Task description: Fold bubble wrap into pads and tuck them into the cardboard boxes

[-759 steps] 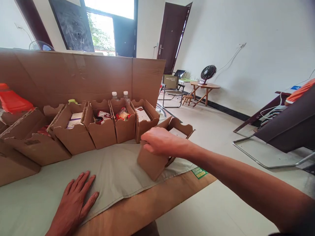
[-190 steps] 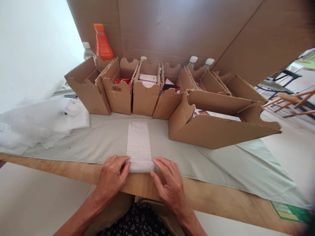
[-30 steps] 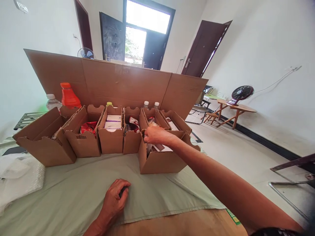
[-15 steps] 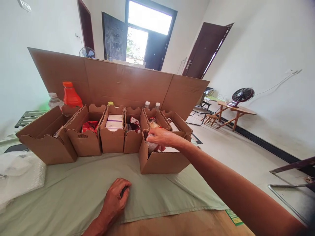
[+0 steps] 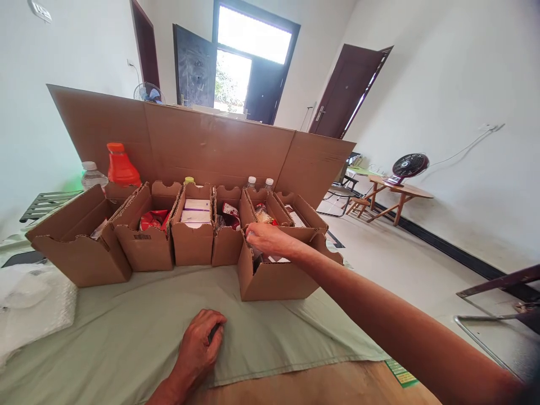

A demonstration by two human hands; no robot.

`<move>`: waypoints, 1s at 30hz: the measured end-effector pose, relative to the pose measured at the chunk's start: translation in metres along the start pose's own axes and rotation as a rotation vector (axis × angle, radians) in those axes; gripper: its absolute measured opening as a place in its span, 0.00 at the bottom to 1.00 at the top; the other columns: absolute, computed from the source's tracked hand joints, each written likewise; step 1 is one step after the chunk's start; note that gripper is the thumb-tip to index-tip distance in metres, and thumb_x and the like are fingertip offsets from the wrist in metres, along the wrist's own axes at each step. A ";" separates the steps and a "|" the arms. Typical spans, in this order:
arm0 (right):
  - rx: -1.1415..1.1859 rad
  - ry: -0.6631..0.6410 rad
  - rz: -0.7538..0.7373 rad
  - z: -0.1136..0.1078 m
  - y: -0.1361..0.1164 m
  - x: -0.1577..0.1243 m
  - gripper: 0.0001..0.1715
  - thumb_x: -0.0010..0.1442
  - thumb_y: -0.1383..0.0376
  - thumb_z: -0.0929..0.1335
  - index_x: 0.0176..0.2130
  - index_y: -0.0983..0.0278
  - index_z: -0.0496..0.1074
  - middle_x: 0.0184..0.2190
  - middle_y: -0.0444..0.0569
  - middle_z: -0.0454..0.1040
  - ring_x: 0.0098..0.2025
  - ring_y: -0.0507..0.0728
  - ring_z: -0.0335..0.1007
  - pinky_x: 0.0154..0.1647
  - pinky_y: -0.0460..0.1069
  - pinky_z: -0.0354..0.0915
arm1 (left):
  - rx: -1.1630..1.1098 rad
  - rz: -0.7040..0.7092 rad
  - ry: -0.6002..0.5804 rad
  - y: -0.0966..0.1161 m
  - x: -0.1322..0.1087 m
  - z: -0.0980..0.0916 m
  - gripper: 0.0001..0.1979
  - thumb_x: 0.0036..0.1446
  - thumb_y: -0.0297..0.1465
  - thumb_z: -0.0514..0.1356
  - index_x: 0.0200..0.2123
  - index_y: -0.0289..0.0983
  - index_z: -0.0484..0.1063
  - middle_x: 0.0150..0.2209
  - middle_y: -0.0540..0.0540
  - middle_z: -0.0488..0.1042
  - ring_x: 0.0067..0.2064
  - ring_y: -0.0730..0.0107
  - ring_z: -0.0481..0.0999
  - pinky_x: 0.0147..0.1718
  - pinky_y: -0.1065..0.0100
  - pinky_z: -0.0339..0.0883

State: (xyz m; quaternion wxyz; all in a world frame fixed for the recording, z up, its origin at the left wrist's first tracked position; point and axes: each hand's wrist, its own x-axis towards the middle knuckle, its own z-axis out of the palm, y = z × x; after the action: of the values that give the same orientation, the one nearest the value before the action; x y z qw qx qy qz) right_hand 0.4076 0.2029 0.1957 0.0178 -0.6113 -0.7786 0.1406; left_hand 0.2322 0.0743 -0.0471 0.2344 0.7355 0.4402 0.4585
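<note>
The brown cardboard box (image 5: 278, 282) by the right hand (image 5: 266, 238) stands on a green cloth (image 5: 152, 320) that covers most of the wooden bench (image 5: 324, 383). It has no lid, its right end has a wavy edge, and something flat, white and brown, is inside. The right hand is at the box's left end with its fingers bent down; I cannot tell if it is pinching anything. Its arm goes across the box and hides some of the inside. Say the box is the middle of a clock. At 8 o'clock the left hand (image 5: 201, 342) rests on the cloth, curled up; I cannot tell if it holds something. Six more boxes (image 5: 193, 244) make a row from about 9 to 1 o'clock, just behind. Bubble wrap (image 5: 50, 298) is at 9, an orange bottle (image 5: 122, 167) at 10, and a big cardboard wall (image 5: 215, 146) blocks the way at 11.
</note>
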 end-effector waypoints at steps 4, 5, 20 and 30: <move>-0.073 0.009 -0.048 0.003 0.000 -0.006 0.14 0.63 0.71 0.63 0.41 0.65 0.77 0.43 0.53 0.81 0.44 0.58 0.76 0.39 0.45 0.63 | 0.009 0.020 0.006 -0.003 -0.001 0.002 0.10 0.60 0.27 0.53 0.34 0.39 0.76 0.33 0.43 0.80 0.37 0.60 0.79 0.37 0.61 0.73; -0.093 0.016 -0.054 0.004 0.000 -0.008 0.15 0.64 0.71 0.62 0.44 0.65 0.76 0.45 0.53 0.81 0.46 0.59 0.76 0.40 0.46 0.63 | 0.011 0.024 0.006 -0.003 -0.002 0.003 0.10 0.60 0.27 0.53 0.34 0.39 0.76 0.34 0.43 0.80 0.37 0.60 0.78 0.37 0.61 0.73; -0.311 -0.064 -0.178 0.018 0.005 -0.002 0.19 0.66 0.68 0.61 0.47 0.68 0.78 0.49 0.60 0.80 0.51 0.64 0.76 0.49 0.51 0.64 | 0.053 0.059 -0.015 -0.004 0.000 0.001 0.10 0.60 0.25 0.53 0.34 0.38 0.74 0.33 0.44 0.80 0.36 0.60 0.78 0.36 0.62 0.73; -0.200 -0.203 -0.287 0.021 0.022 -0.001 0.17 0.69 0.63 0.62 0.43 0.67 0.79 0.44 0.57 0.82 0.42 0.60 0.78 0.40 0.46 0.64 | 0.055 0.055 -0.021 -0.005 -0.002 0.002 0.10 0.60 0.25 0.52 0.35 0.38 0.74 0.34 0.44 0.80 0.37 0.61 0.78 0.37 0.61 0.72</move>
State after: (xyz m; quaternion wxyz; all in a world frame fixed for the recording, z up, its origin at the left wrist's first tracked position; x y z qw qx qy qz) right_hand 0.4240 0.2019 0.1703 -0.1015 -0.4757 -0.8655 0.1195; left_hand 0.2310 0.0757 -0.0527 0.2060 0.7582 0.4298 0.4450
